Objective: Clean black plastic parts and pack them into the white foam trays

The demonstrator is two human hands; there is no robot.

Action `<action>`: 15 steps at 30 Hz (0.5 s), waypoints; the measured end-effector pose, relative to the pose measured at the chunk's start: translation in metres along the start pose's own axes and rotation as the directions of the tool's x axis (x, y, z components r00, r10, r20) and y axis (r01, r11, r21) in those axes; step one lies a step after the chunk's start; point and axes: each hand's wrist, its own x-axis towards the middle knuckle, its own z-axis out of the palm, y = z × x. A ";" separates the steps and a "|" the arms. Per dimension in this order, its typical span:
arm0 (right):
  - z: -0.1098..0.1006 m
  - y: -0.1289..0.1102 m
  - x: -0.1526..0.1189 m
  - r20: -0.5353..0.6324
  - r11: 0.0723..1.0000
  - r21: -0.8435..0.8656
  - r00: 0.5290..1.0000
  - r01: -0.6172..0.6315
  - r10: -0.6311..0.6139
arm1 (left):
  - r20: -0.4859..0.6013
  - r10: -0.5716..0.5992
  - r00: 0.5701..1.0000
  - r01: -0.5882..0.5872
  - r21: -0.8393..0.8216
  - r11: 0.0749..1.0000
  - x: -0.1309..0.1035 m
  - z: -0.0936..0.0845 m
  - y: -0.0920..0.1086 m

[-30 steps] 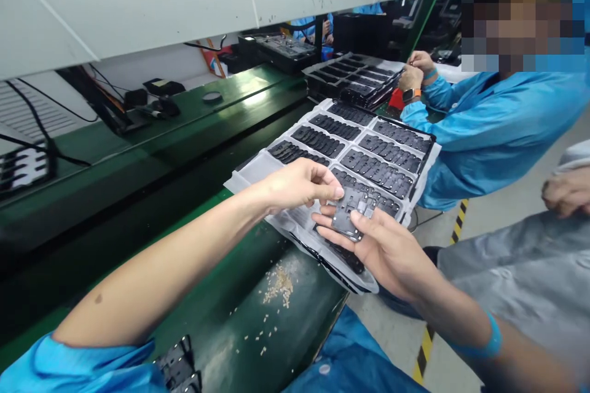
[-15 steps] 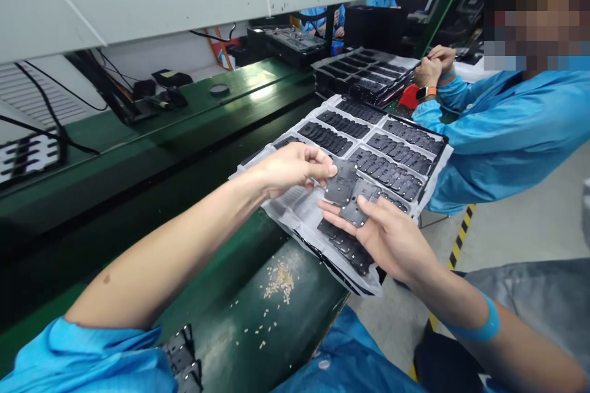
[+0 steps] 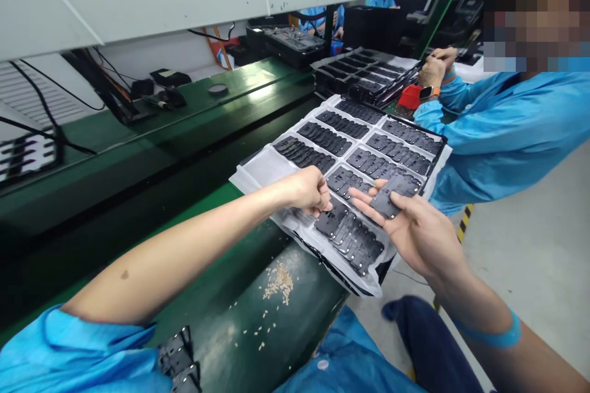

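Note:
A tray [image 3: 258, 175] lined with white sheet lies on the green bench, its compartments filled with rows of flat black parts [image 3: 353, 239]. Over the near-left compartments, my left hand [image 3: 311, 189] is closed, pinching the edge of a black part [image 3: 332, 216] at the end of the nearest row. My right hand [image 3: 415, 230] is palm up over the tray's right side, its thumb pressing black plates [image 3: 391, 195] onto the fingers. How many plates it holds cannot be made out.
Small pale pellets [image 3: 280, 282] lie scattered on the green bench [image 3: 230, 338]. Black parts [image 3: 179, 359] sit by my left sleeve. Behind are another loaded tray [image 3: 364, 70] and a red container [image 3: 409, 97]. A co-worker's hands [image 3: 437, 66] are at the right. A grey beam [image 3: 184, 0] crosses above.
My left hand has moved down to the nearest row with a black part. My right hand has shifted right, away from it, with the plates. The nearest row now shows more parts.

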 end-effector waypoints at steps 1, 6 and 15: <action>0.000 0.002 0.000 -0.003 1.000 0.002 1.000 -0.003 0.003 | -0.006 -0.008 1.000 0.008 0.033 0.999 -0.001 0.000 0.001; 0.003 0.008 -0.001 0.067 0.999 -0.001 0.997 -0.045 0.045 | -0.168 0.145 0.975 -0.106 0.219 0.970 -0.015 -0.006 0.010; 0.041 0.019 0.007 0.357 0.992 -0.039 0.926 -0.120 0.126 | -0.132 0.254 0.958 -0.280 -0.238 0.930 -0.031 -0.007 0.025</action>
